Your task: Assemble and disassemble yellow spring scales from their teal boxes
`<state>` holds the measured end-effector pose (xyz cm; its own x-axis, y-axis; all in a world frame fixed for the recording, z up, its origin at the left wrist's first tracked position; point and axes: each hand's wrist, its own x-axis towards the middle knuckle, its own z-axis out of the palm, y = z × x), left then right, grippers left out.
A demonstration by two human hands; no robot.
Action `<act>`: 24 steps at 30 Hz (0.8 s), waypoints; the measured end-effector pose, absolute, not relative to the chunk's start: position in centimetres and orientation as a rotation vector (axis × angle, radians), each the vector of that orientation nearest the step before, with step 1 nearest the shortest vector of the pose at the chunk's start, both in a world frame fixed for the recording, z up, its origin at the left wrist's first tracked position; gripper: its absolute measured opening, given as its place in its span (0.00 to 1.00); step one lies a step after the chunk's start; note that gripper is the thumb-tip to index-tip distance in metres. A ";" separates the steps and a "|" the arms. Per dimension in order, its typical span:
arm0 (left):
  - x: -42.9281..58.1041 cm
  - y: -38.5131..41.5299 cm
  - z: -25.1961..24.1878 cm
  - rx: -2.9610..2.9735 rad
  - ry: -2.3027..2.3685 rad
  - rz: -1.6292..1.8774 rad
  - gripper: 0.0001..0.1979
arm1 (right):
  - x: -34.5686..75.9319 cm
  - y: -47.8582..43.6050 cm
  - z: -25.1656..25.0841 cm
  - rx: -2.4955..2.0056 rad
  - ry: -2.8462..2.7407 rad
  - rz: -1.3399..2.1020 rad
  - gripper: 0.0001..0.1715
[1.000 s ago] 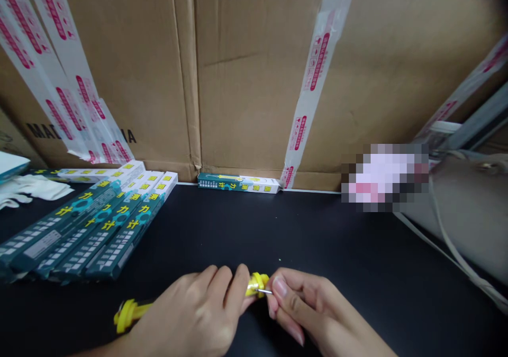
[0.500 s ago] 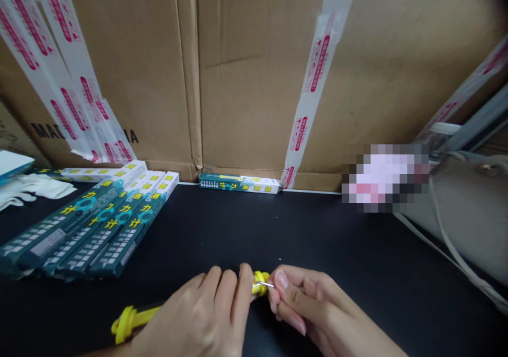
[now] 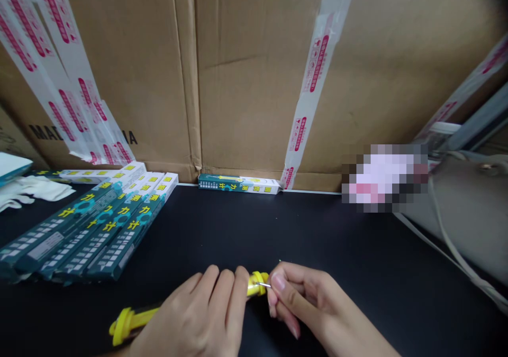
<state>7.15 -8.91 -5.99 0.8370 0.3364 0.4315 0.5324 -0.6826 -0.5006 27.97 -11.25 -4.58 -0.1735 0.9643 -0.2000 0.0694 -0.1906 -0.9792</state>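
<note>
A tubular spring scale (image 3: 143, 317) with yellow end caps and a clear barrel lies slanted on the black table. My left hand (image 3: 194, 309) is wrapped over its middle from above, hiding much of the barrel. At the scale's right end, a thin metal hook (image 3: 263, 284) sticks out by the yellow cap. My right hand (image 3: 301, 299) pinches the hook's outer end between thumb and forefinger, with its other fingers curled below. The fingertips cover the tip of the hook.
Several green-and-white spring scale boxes (image 3: 115, 225) lie fanned out at the left, near white gloves (image 3: 47, 189). One more box (image 3: 238, 183) rests against the large taped carton (image 3: 246, 92). A grey bag (image 3: 472, 209) with a strap stands at the right beside a blurred patch.
My left hand has shifted slightly left, baring more of the barrel near the right cap. My right hand keeps its pinch on the hook, its lower fingers moved a little.
</note>
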 end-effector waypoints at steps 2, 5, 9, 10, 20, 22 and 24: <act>7.1 -8.8 -6.2 -2.361 -0.635 -0.468 0.20 | 28.0 -11.3 -4.6 -1.331 -1.314 1.416 0.29; 7.0 -8.9 -6.4 -2.356 -0.649 -0.495 0.18 | 27.9 -11.4 -4.9 -1.363 -1.339 1.358 0.29; 6.9 -9.1 -6.3 -2.385 -0.670 -0.429 0.17 | 27.5 -11.5 -5.7 -1.355 -1.287 1.279 0.28; 6.9 -9.1 -6.2 -2.390 -0.670 -0.423 0.17 | 27.4 -11.6 -5.8 -1.344 -1.259 1.267 0.27; 7.0 -8.9 -6.0 -2.428 -0.670 -0.426 0.20 | 27.5 -11.3 -5.5 -1.449 -1.410 1.214 0.26; 7.2 -8.8 -5.7 -2.436 -0.668 -0.415 0.21 | 27.4 -11.3 -5.3 -1.478 -1.378 1.232 0.26; 7.4 -8.7 -5.6 -2.432 -0.668 -0.449 0.19 | 27.4 -11.3 -5.2 -1.494 -1.362 1.211 0.24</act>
